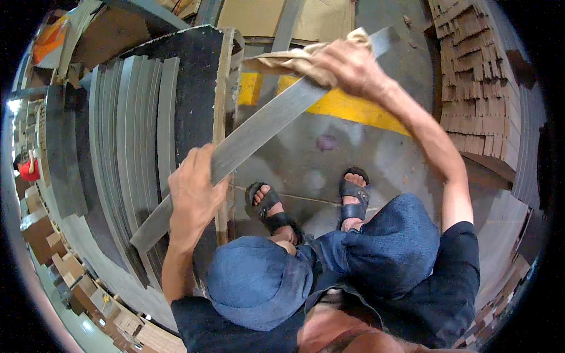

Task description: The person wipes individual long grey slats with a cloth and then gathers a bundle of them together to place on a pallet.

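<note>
A long, flat grey strip, which looks like metal, slants from lower left to upper right in front of me. My left hand is closed around its lower part, with the end sticking out past the hand. Higher up, my right hand grips a crumpled beige cloth that wraps over the strip. Beyond that hand the strip's far end shows. Similar grey strips lie side by side on a black-topped bench to the left, under the strip's lower end.
Stacked brown cardboard pieces stand at the right. A yellow line crosses the grey floor beyond my sandalled feet. Flat cardboard lies at the far side. Distant at the left edge is a person in red, near brown boxes.
</note>
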A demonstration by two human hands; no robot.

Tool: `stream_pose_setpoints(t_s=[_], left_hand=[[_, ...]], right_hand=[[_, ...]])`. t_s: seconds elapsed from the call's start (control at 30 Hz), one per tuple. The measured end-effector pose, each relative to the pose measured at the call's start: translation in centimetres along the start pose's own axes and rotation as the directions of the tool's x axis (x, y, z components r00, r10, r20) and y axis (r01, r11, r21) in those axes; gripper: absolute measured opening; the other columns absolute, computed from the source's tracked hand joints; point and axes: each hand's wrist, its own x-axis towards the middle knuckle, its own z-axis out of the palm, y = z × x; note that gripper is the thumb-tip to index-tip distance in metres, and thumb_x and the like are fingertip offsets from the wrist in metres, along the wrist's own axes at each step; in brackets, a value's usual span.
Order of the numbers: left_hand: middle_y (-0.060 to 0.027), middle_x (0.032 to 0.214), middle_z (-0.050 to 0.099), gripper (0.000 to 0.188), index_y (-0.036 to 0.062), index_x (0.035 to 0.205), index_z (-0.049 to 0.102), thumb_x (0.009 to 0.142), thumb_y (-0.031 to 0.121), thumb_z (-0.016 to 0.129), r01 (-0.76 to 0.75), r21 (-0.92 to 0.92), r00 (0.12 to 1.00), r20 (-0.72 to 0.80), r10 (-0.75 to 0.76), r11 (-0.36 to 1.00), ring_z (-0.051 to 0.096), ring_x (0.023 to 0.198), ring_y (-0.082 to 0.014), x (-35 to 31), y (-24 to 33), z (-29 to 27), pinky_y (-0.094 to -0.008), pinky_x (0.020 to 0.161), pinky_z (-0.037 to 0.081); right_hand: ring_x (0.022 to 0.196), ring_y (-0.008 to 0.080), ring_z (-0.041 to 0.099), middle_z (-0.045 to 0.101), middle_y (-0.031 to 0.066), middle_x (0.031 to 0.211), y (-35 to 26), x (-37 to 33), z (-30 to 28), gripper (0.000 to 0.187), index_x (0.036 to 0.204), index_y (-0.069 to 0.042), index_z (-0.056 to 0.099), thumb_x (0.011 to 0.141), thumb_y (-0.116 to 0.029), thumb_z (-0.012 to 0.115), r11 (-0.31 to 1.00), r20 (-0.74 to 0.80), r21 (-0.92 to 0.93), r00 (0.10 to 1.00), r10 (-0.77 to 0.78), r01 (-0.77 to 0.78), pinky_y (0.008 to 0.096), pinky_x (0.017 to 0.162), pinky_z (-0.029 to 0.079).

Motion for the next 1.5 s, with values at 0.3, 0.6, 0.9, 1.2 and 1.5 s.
stream_pose_setpoints(t_s=[0.3,0.6,0.9,1.2,1.5], left_hand=[[-0.0167,0.093,0.067,0.050,0.0012,0.107,0.062,0.067,0.018,0.088,0.215,-0.072,0.973,-0.071,-0.220,0.974,0.067,0.083,-0.0349,-4.1,-1.3,-0.7,-0.0411,0.072,0.052],[-0.0038,0.085,0.067,0.048,0.0013,0.103,0.059,0.073,0.023,0.089,-0.126,-0.640,0.913,-0.373,-0.164,0.758,0.062,0.074,-0.0119,11.3,7.1,-1.8,-0.0282,0.068,0.052],[0.0070,0.064,0.054,0.032,0.0134,0.070,0.055,0.083,0.015,0.084,-0.431,-0.682,0.850,-0.527,0.012,0.591,0.047,0.058,-0.0032,15.0,12.1,-1.6,-0.0208,0.054,0.037],[-0.0020,0.085,0.062,0.048,0.0011,0.117,0.065,0.073,0.017,0.073,-0.234,-0.669,0.971,-0.200,0.132,0.705,0.056,0.075,-0.0093,13.1,9.9,-7.0,-0.0239,0.066,0.043],[-0.0028,0.082,0.063,0.059,0.0016,0.134,0.054,0.079,0.019,0.068,0.683,-0.627,0.515,0.777,0.363,0.374,0.059,0.069,-0.0109,3.6,1.8,5.5,-0.0274,0.063,0.051]], right_hand=[[0.099,0.0238,0.068,0.069,0.0034,0.113,13.7,-8.9,-2.2,0.032,0.121,-0.014,0.065,0.090,-0.008,0.062,0.662,-0.124,0.209,0.652,0.748,-0.720,0.0340,0.079,0.057],[0.130,0.0343,0.053,0.047,0.0146,0.147,-5.9,3.6,-1.5,0.089,0.150,-0.003,0.036,0.078,-0.027,0.083,0.005,0.020,1.000,0.878,0.479,-0.025,0.0474,0.106,0.046],[0.084,0.0377,0.066,0.065,0.0170,0.092,-10.8,4.8,2.0,0.042,0.110,-0.002,0.061,0.077,-0.016,0.083,0.632,-0.274,0.722,0.724,0.633,-0.280,0.0413,0.072,0.054],[0.102,0.0187,0.066,0.070,0.0088,0.114,-10.4,-7.1,7.7,0.045,0.130,-0.004,0.058,0.090,-0.021,0.069,-0.178,0.504,0.846,0.643,0.577,-0.503,0.0349,0.093,0.053],[0.109,0.0226,0.063,0.063,0.0131,0.119,-4.5,-6.0,0.2,0.056,0.135,-0.005,0.049,0.097,-0.045,0.059,-0.546,0.434,0.836,0.552,0.712,0.047,0.0406,0.092,0.055]])
